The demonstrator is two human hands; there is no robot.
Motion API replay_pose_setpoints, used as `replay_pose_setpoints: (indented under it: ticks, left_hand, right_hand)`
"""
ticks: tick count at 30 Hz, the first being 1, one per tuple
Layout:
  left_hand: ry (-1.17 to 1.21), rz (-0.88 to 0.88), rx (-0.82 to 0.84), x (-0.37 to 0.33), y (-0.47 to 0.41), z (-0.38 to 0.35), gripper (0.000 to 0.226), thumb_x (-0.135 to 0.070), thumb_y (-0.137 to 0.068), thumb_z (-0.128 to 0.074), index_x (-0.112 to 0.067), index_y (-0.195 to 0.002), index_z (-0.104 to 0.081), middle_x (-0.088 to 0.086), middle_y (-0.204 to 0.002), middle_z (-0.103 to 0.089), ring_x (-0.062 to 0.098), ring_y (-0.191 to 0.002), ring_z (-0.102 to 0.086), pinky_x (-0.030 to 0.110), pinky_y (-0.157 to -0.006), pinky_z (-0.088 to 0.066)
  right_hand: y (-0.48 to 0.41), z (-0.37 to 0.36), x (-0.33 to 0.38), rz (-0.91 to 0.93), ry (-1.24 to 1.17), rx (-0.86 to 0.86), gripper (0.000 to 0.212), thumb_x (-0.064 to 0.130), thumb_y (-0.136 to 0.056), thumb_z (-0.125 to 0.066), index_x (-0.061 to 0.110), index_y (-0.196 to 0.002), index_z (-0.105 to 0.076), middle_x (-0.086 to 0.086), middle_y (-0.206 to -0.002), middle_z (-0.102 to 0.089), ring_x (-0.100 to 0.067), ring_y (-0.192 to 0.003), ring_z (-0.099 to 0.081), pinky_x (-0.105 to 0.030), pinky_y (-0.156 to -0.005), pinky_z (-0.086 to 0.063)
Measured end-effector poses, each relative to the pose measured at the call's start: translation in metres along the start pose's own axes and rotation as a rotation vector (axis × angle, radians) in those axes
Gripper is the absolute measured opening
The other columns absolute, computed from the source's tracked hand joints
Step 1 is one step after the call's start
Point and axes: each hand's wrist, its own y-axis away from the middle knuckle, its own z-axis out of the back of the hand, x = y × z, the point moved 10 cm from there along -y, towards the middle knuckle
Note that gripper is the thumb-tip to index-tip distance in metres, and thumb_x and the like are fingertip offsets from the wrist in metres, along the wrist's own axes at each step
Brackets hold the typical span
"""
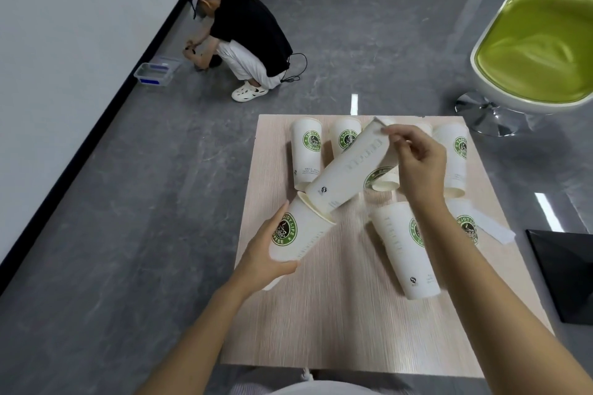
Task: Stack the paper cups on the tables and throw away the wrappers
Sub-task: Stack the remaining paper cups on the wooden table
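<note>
Light wood table (321, 314), loose paper cups (406, 250) lying on it, my left hand (266, 253) gripping a logo cup (298, 234) at the left edge, my right hand (420, 163) pinching the far end of a second cup (349, 167), its near end in the first cup's mouth

At least eight paper cups (306, 154) can be counted: one gripped in the left hand (266, 253), one pinched by the right hand (420, 163), four lying beyond the grips and two lying right of the left grip. Rims hidden behind the right hand cannot be counted. One wrapper (495, 228), one table (321, 330).
</note>
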Motion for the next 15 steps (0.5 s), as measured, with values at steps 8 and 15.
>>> replay_pose_setpoints:
  ticks: [8, 15]
  left_hand:
    - [0.051, -0.048, -0.011, -0.022, -0.003, -0.006, 0.107, -0.012, -0.068, -0.084, -0.056, -0.145, -0.025, -0.026, -0.141, -0.044, -0.011, -0.122, -0.047, 0.019, -0.095, -0.047]
    - [0.092, -0.063, -0.017, -0.034, -0.009, -0.011, 0.104, -0.013, -0.069, -0.086, -0.054, -0.145, -0.028, -0.025, -0.138, -0.047, -0.008, -0.119, -0.051, 0.025, -0.096, -0.05]
  right_hand:
    - [0.04, -0.052, -0.011, -0.077, 0.031, 0.25, 0.034, -0.001, -0.09, -0.053, 0.028, -0.085, -0.068, 0.022, -0.085, -0.067, -0.015, -0.077, -0.058, -0.02, -0.07, -0.041]
    - [0.062, -0.07, -0.025, -0.133, -0.005, 0.355, 0.028, 0.002, -0.092, -0.051, 0.023, -0.088, -0.07, 0.006, -0.086, -0.07, -0.025, -0.081, -0.062, -0.031, -0.074, -0.048]
